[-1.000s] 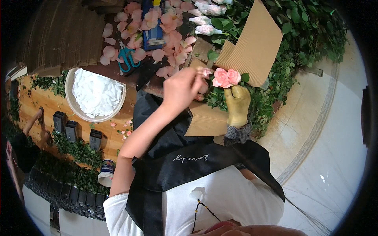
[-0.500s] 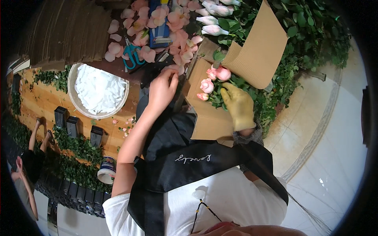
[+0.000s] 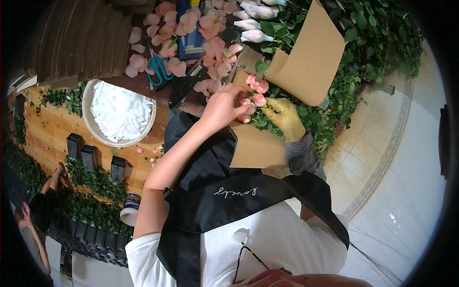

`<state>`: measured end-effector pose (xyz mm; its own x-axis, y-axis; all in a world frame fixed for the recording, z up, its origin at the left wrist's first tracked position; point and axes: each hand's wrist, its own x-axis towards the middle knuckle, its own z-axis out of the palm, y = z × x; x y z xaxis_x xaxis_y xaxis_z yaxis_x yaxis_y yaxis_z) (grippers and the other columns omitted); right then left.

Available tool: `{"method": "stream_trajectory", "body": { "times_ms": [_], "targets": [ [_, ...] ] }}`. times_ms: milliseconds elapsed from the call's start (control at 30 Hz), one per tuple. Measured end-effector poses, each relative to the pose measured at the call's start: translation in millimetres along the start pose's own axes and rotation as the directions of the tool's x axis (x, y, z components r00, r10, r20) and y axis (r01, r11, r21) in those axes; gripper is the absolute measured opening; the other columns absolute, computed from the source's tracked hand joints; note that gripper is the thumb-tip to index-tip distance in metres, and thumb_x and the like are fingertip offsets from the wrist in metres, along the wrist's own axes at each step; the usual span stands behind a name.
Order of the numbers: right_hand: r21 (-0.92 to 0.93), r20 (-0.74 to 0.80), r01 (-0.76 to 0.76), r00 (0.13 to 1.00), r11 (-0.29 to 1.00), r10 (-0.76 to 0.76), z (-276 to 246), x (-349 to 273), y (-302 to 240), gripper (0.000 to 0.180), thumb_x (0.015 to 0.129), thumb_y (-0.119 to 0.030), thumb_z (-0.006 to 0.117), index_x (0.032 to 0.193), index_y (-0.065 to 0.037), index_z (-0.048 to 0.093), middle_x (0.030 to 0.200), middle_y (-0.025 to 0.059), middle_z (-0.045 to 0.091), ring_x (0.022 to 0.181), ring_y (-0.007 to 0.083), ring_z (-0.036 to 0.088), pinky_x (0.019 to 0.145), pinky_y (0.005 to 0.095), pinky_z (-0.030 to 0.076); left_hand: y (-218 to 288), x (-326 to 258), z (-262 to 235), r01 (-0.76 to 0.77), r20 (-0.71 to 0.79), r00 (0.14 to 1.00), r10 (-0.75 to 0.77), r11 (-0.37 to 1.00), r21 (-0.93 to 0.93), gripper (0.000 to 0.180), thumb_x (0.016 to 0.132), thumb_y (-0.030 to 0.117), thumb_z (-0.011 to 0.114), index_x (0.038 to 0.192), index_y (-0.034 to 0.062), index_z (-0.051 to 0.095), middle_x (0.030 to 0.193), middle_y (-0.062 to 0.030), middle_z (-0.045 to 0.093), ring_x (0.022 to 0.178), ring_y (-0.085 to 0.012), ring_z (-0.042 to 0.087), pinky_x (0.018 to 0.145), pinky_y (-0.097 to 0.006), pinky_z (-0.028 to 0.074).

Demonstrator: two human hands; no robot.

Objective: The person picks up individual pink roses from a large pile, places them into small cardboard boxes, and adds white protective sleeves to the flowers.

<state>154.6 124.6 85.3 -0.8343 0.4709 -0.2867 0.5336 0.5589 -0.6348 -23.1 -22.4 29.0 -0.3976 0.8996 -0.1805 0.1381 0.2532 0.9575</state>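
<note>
Several pink roses [image 3: 257,85] with green leaves lie on a sheet of corrugated cardboard [image 3: 260,148]. My bare left hand [image 3: 222,109] has come to the blooms from the left, thumb and fingers curved round a pink rose at the left of the group. In a yellow glove, my right hand [image 3: 288,118] pinches just beside another pink rose [image 3: 259,100], seemingly at its stem, which the fingers partly hide. Leaves show below the blooms between the two hands.
Loose pink petals [image 3: 210,24], teal-handled scissors [image 3: 158,68] and a black knife [image 3: 189,86] lie on the table. A round tub [image 3: 88,126] holds white pieces. Netted white buds [image 3: 256,36] and heaped foliage [image 3: 358,57] are at the far right. Another person [image 3: 43,210] is at the left.
My left hand has moved right, from the table edge by the knife to the roses. My right hand has drawn in close to one bloom, and the roses have shifted slightly.
</note>
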Motion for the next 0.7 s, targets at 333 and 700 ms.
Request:
{"method": "stream_trajectory", "body": {
  "times_ms": [333,700],
  "targets": [
    [-0.285,0.096,0.11,0.992,0.952,-0.086,-4,-4,14,0.021,0.085,-0.017,0.07,0.105,-0.011,0.072,0.081,0.0118,0.068,0.075,0.0328,0.064,0.071,0.0448,0.051,-2,12,28,-0.282,0.183,0.942,0.283,0.959,-0.031,0.055,0.074,0.014,0.084,0.116,0.0009,0.051,0.106,-0.0167,0.065,0.106,-0.0365,0.062,0.09,-0.043,0.05],
    [-0.361,-0.032,-0.014,0.999,0.933,0.003,11,0,7,0.011,0.083,-0.013,0.068,0.092,-0.007,0.064,0.079,0.0155,0.068,0.075,0.0359,0.067,0.069,0.0488,0.055,3,21,29,-0.337,0.128,0.934,0.333,0.942,0.005,0.049,0.078,0.008,0.08,0.116,-0.0011,0.049,0.105,-0.0193,0.064,0.099,-0.0392,0.062,0.083,-0.045,0.052]
  ]
}}
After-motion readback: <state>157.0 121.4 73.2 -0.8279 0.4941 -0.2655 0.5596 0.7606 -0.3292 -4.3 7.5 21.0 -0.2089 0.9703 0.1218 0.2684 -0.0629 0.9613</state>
